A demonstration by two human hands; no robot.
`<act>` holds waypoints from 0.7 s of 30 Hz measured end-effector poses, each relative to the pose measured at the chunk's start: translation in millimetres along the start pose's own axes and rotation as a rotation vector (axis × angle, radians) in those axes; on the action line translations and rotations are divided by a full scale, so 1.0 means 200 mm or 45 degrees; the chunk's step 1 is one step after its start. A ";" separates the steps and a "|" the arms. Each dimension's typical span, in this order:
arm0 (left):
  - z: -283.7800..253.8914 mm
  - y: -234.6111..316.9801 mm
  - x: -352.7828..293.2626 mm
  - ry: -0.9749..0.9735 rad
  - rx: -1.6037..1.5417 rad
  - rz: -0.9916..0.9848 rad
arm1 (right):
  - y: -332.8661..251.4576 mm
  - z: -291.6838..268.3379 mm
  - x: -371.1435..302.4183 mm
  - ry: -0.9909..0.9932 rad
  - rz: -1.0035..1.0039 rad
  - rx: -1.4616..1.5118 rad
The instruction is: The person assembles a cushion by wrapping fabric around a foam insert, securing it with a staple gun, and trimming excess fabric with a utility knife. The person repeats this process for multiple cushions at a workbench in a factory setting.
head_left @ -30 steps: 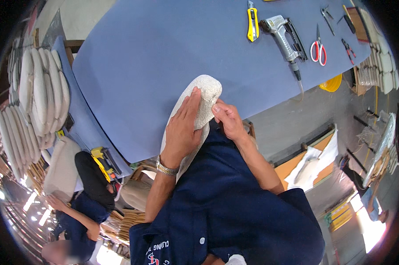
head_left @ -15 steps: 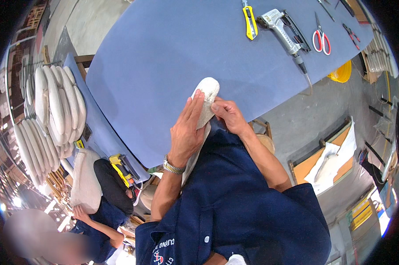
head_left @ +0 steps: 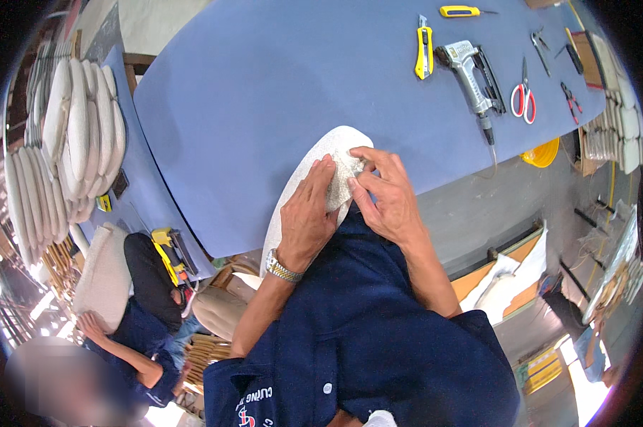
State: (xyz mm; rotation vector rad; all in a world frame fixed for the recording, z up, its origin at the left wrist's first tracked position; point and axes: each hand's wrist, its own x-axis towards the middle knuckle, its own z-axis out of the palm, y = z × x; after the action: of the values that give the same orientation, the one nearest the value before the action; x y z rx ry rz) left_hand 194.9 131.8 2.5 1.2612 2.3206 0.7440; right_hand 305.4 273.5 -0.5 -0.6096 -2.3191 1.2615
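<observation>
An off-white fabric-covered pad [head_left: 291, 199] with a rounded far end leans between my body and the near edge of the table. My left hand [head_left: 307, 224] lies along it, fingers outstretched and pressing on its face, with a metal-band watch at the wrist. On the right side of the pad, my right hand [head_left: 390, 196] pinches the gathered fabric edge [head_left: 345, 171] between thumb and bent fingers. The pad's lower part is hidden behind my left hand and arm.
On the blue-topped table [head_left: 243, 107] lie a yellow utility knife [head_left: 424, 53], a pneumatic staple gun [head_left: 472, 77], red-handled scissors [head_left: 523, 99], pliers [head_left: 570, 103] and a yellow-handled tool [head_left: 460, 11]. Left, a co-worker [head_left: 133, 341] holds a pad [head_left: 102, 274] near stacked cushions [head_left: 80, 135].
The pad has turned so more of its broad face shows. My right hand's fingers have shifted over the fabric edge, and my view has swung slightly, moving the tools in it.
</observation>
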 end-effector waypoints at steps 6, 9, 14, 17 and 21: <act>0.01 0.00 0.00 -0.007 0.046 0.046 | -0.04 -0.09 0.11 -0.389 -0.121 -0.377; 0.00 -0.01 -0.01 -0.017 0.031 0.058 | -0.04 -0.09 0.13 -0.494 -0.122 -0.350; 0.01 0.00 -0.02 -0.063 0.009 -0.005 | 0.06 -0.15 0.16 -0.524 -0.094 -0.161; 0.01 0.00 -0.04 -0.079 -0.006 -0.028 | 0.06 -0.19 0.20 -0.618 -0.002 -0.316; 0.02 0.00 -0.03 -0.074 -0.007 -0.027 | 0.11 -0.15 0.20 -0.775 0.020 -0.361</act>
State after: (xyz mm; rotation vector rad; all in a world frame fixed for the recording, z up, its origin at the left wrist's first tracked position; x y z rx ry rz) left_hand 200.4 126.9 -0.1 1.2375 2.2800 0.6970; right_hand 293.3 326.8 0.9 -0.3580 -3.0335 1.2611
